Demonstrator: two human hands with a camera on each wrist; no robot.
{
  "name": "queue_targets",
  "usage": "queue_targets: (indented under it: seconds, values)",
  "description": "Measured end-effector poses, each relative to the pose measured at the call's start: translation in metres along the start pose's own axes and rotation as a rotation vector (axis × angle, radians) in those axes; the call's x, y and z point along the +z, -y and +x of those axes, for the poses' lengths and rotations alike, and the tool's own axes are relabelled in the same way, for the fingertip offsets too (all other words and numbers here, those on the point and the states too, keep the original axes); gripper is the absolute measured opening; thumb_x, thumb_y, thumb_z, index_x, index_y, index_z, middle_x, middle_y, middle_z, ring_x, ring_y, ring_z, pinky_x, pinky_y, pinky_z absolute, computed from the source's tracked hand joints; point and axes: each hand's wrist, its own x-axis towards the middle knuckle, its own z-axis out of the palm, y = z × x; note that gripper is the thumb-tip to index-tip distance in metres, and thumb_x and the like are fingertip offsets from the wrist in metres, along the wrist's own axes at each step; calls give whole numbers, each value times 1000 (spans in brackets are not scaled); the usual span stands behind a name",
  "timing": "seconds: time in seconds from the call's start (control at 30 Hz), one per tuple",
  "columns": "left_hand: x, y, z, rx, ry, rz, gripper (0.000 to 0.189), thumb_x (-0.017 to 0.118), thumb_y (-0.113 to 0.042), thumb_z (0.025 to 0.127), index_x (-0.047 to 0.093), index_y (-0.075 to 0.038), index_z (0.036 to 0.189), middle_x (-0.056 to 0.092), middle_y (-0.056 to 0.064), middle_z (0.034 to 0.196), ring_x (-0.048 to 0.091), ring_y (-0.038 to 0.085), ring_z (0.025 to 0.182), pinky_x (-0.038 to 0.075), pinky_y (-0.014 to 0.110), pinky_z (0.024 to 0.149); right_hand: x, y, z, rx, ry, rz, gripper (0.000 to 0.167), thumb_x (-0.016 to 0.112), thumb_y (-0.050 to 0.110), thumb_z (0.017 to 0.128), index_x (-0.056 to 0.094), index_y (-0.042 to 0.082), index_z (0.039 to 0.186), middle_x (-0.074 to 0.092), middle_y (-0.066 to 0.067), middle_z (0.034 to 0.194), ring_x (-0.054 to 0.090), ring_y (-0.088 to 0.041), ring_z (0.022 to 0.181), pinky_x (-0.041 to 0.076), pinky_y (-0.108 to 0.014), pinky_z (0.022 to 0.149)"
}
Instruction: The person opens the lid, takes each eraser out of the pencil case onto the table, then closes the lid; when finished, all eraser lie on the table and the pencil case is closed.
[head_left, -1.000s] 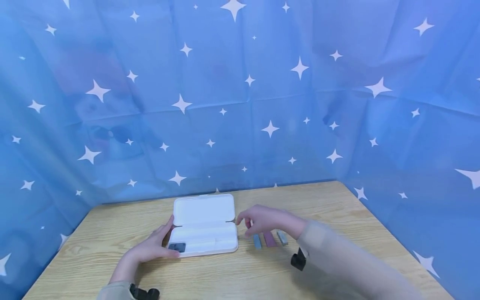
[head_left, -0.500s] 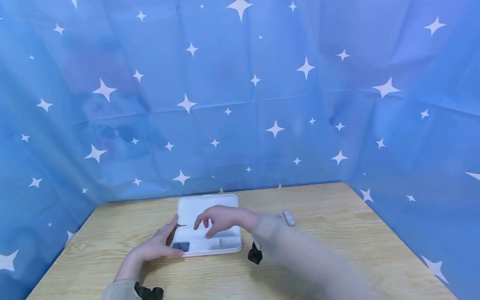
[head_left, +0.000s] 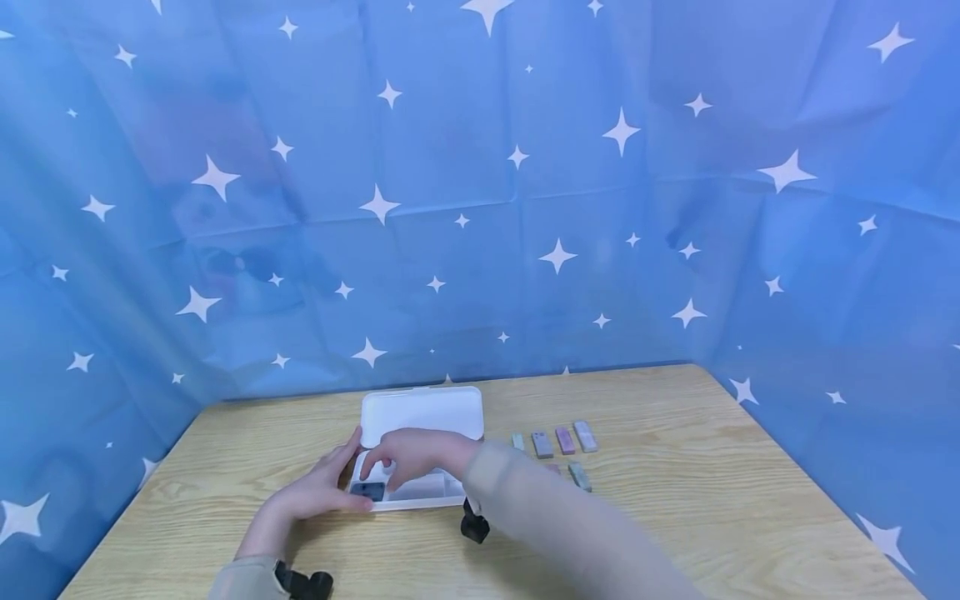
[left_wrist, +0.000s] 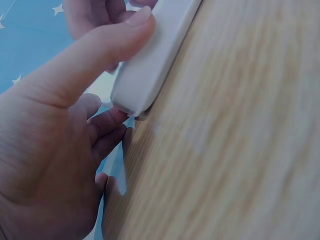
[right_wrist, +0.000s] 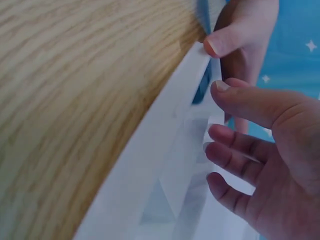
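A white pencil case [head_left: 422, 411] lies on the table with its lid folded back, and dividers show inside its tray. A small dark oblong block [head_left: 367, 492] is in the tray's front left corner. My left hand [head_left: 318, 490] grips the case's left end, thumb at the front wall and fingers along the side. Over the tray hangs my right hand [head_left: 412, 456], fingers bent and apart, index finger and thumb close to the dark block. Between the right hand's fingers [right_wrist: 235, 150] no object is visible. Whether its index finger touches the block is hidden.
Several small oblong blocks in pale colours lie right of the case, among them a grey block [head_left: 542, 444], a purple block [head_left: 564, 440] and a green block [head_left: 579, 475]. My right forearm partly covers them. A blue star-patterned curtain [head_left: 450, 208] surrounds the wooden table [head_left: 675, 467].
My right hand has moved left from beside the coloured blocks, across the case, to near the dark block. My left hand has kept its grip on the case. The view has shifted slightly.
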Motion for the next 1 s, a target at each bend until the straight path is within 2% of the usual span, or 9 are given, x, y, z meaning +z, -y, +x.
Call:
queue_targets:
  seconds: [0.17, 0.43, 0.77, 1.0]
  values:
    - [0, 1, 1, 16, -4, 11, 115, 80, -38, 78, 0, -12, 157, 10, 25, 158, 5, 50, 141, 14, 71, 105, 5, 2, 4, -19, 23, -17, 44, 74, 12, 86, 65, 27, 126, 60, 8, 102, 54, -4, 92, 44, -17, 78]
    - [2, 5, 3, 1, -2, -13, 117, 80, -39, 77, -1, -13, 157, 8, 23, 159, 4, 47, 142, 12, 69, 107, 11, 4, 8, -51, 24, -93, 48, 73, 12, 87, 63, 26, 131, 56, 6, 96, 47, -6, 79, 41, -17, 69]
    - [0, 4, 3, -1, -2, -2, 117, 81, -38, 77, -1, -13, 157, 7, 24, 159, 2, 49, 142, 10, 71, 105, 14, 5, 8, -26, 24, -116, 48, 74, 15, 87, 61, 30, 131, 56, 7, 108, 49, -4, 85, 42, -17, 76]
    - [2, 6, 4, -13, -1, -26, 118, 81, -40, 76, -1, -13, 157, 7, 22, 159, 2, 46, 143, 11, 67, 108, 11, 4, 5, -26, 31, -109, 47, 75, 13, 86, 63, 28, 128, 54, 6, 102, 48, -5, 83, 42, -17, 75]
